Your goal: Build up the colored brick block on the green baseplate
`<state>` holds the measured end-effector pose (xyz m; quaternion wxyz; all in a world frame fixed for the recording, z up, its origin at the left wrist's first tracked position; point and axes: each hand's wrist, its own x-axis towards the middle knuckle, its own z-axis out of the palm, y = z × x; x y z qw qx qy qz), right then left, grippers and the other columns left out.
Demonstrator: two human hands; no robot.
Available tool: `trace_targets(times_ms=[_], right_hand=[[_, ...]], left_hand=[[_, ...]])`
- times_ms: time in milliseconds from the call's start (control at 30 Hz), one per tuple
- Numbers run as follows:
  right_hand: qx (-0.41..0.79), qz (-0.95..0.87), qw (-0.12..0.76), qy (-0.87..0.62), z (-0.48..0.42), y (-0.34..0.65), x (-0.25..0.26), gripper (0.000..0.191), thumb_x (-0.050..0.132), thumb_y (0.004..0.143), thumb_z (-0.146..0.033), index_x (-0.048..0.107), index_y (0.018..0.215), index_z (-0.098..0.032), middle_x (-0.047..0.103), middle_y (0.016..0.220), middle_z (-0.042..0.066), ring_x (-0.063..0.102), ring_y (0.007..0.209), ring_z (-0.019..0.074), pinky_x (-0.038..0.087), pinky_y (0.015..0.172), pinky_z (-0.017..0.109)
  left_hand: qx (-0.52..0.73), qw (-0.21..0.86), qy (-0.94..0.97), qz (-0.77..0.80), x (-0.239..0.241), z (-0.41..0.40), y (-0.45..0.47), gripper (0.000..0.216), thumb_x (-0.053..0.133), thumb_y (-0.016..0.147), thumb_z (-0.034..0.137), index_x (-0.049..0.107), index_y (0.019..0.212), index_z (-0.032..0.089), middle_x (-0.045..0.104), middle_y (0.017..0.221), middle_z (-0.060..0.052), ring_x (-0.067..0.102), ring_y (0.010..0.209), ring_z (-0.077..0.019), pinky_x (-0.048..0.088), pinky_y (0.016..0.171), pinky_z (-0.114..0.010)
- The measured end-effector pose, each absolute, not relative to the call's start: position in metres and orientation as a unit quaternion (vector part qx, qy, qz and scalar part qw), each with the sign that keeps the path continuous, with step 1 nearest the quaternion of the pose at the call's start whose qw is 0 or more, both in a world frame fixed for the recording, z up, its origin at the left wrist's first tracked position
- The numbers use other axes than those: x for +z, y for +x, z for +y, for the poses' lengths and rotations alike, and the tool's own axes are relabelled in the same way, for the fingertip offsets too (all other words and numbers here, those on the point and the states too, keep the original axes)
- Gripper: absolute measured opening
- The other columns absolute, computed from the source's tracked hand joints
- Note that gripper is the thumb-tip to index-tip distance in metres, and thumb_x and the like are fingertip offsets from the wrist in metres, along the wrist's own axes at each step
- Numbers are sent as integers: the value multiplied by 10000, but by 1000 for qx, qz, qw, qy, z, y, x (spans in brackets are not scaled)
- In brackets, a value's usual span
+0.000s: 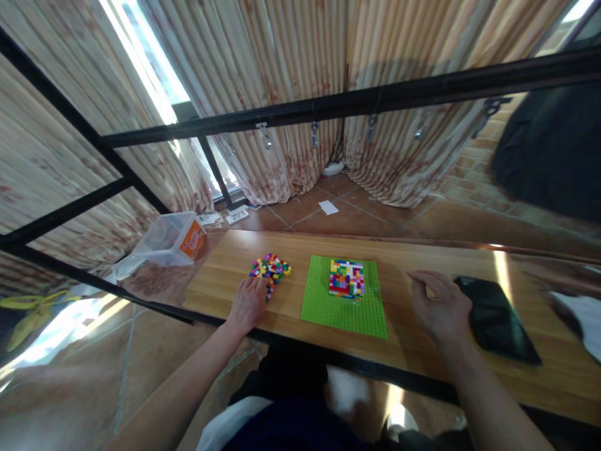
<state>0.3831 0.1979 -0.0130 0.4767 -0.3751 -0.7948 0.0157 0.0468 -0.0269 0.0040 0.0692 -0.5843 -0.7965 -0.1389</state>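
Left hand and right hand were bare, forearms likewise; lap wore dark, possibly navy, cloth, white edge adjoining.

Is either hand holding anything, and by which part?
Nothing visibly. The left hand touches the pile of small multicoloured plastic bricks; whether it pinches one cannot be told. The right hand rests empty on the wooden table.

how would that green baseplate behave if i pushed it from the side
The green baseplate looks thin and flat, so probably light and apt to slide on the glossy wooden table. The block patch pressed onto it would likely ride along.
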Motion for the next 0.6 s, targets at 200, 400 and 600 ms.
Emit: trace_targets(times_ms=[200,400,600], right_hand=[[25,-791,471,-390,191,391,-16,198,509,861,-201,706,884,-198,727,872,59,684,786,192,543,764,328],[41,-802,443,-398,186,391,-27,213,501,840,-192,710,878,-206,730,859,51,685,762,188,553,731,324],[81,-821,423,-374,180,382,-32,228,488,863,-184,710,906,-204,727,910,65,675,812,197,541,762,341]], left_hand=[[-379,-88,-500,-774,3,-3,70,209,459,877,219,616,1012,192,695,916,-67,656,863,-221,523,783,-360],[-469,-189,-492,-709,12,30,108,186,523,830,212,697,893,199,706,799,-28,661,770,-173,522,704,-282],[-484,-186,-492,-699,29,56,144,186,538,814,162,715,854,201,706,749,-17,637,698,-152,496,665,-261]])
